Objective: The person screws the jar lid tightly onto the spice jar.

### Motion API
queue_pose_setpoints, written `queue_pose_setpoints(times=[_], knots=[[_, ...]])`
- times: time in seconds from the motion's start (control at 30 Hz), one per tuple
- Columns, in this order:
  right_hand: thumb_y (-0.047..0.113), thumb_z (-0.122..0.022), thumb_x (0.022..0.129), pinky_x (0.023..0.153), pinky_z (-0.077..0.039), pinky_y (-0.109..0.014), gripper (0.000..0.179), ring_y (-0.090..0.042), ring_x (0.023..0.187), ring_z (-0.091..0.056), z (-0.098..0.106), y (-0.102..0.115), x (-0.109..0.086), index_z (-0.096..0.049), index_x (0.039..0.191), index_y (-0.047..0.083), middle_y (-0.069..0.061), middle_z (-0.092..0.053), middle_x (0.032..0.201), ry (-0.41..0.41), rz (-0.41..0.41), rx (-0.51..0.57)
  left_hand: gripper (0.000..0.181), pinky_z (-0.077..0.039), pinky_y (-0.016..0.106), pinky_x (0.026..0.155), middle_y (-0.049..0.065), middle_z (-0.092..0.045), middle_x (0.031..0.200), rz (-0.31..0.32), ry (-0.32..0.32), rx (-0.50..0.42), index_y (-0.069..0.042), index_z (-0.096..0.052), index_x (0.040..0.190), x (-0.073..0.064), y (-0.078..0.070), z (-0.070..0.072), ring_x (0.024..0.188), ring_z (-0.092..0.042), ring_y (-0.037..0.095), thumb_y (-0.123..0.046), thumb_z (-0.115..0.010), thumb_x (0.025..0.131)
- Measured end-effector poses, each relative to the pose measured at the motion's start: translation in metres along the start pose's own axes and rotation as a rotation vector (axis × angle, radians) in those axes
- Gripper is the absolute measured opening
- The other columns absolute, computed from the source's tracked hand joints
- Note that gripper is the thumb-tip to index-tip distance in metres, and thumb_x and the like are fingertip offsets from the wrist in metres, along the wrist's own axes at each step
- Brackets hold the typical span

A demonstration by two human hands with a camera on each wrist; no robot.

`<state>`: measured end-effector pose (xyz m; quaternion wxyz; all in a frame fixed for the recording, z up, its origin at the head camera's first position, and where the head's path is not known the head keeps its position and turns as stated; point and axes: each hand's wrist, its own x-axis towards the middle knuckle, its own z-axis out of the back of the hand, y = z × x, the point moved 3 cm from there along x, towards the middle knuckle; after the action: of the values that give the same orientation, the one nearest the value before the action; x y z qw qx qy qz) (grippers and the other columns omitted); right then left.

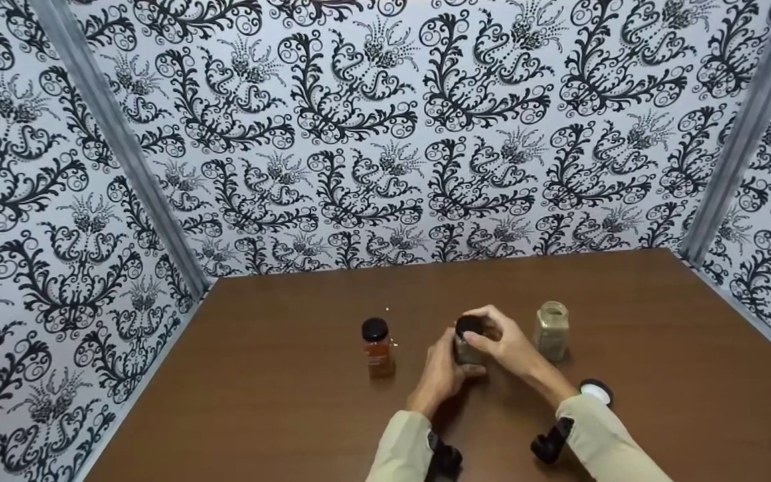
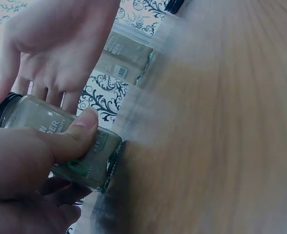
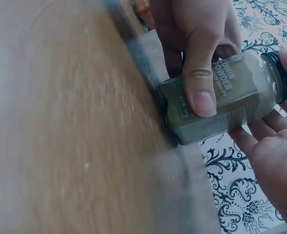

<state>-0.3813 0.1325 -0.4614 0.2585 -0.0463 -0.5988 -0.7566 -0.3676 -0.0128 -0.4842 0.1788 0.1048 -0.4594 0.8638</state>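
Observation:
A glass jar of cumin powder (image 3: 236,87) with a black lid (image 1: 470,326) stands upright on the table between both hands. My left hand (image 1: 444,368) grips its body low down, with the thumb (image 2: 80,131) across the label. The right hand (image 1: 509,341) has its thumb and fingers around the black lid at the top. Just right of it is an uncapped jar (image 1: 551,335) filled with similar greenish-brown powder; its barcode side shows in the left wrist view. A loose black lid (image 1: 596,390), white inside, lies near the right forearm.
A black-capped jar of orange-red spice (image 1: 378,351) stands on the brown table (image 1: 278,375) left of the hands. Small pale specks lie beside it. Patterned panels (image 1: 372,134) enclose the table at the back and sides.

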Motion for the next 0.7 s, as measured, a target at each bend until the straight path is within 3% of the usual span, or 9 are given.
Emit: queue_pose_setpoints(times=[0.17,0.37,0.53,0.7], knots=[[0.012,-0.07,0.093,0.085,-0.053,-0.021,0.038,-0.01,0.102,-0.065,-0.0018,-0.0018,0.0009,-0.05,0.121,-0.004,-0.025,-0.066,0.118,-0.029,-0.076,0.026,0.056,-0.056,0.032,0.09,0.011,-0.071,0.116,-0.009,-0.001,-0.004,-0.006,-0.059,0.12,-0.0012,0.0018,0.0,0.106,-0.068,0.024,-0.021,-0.089,0.074],[0.013,-0.069,0.094,0.092,-0.052,-0.021,0.046,-0.026,0.117,-0.064,-0.0007,-0.0021,-0.0014,-0.047,0.131,-0.005,-0.03,-0.062,0.127,-0.009,-0.065,0.044,0.056,-0.055,0.033,0.091,0.011,-0.071,0.117,-0.016,-0.008,0.001,-0.007,-0.06,0.12,-0.0009,0.0022,0.0002,0.108,-0.068,0.025,-0.02,-0.089,0.074],[0.012,-0.055,0.1,0.099,-0.049,-0.022,0.049,-0.012,0.123,-0.059,0.003,-0.0042,-0.0047,-0.044,0.146,-0.002,-0.028,-0.054,0.141,0.01,-0.013,0.114,0.058,-0.055,0.031,0.089,0.011,-0.072,0.113,-0.028,-0.015,0.01,-0.007,-0.059,0.12,-0.0007,0.0032,-0.0003,0.105,-0.068,0.024,-0.02,-0.09,0.072],[0.01,-0.05,0.101,0.101,-0.048,-0.02,0.042,-0.002,0.12,-0.059,0.0047,-0.0054,-0.0057,-0.05,0.141,-0.006,-0.032,-0.052,0.141,0.026,0.048,0.129,0.058,-0.054,0.03,0.088,0.01,-0.072,0.111,-0.024,-0.022,0.002,-0.007,-0.06,0.119,-0.0005,0.0048,-0.0011,0.103,-0.068,0.023,-0.022,-0.09,0.071]])
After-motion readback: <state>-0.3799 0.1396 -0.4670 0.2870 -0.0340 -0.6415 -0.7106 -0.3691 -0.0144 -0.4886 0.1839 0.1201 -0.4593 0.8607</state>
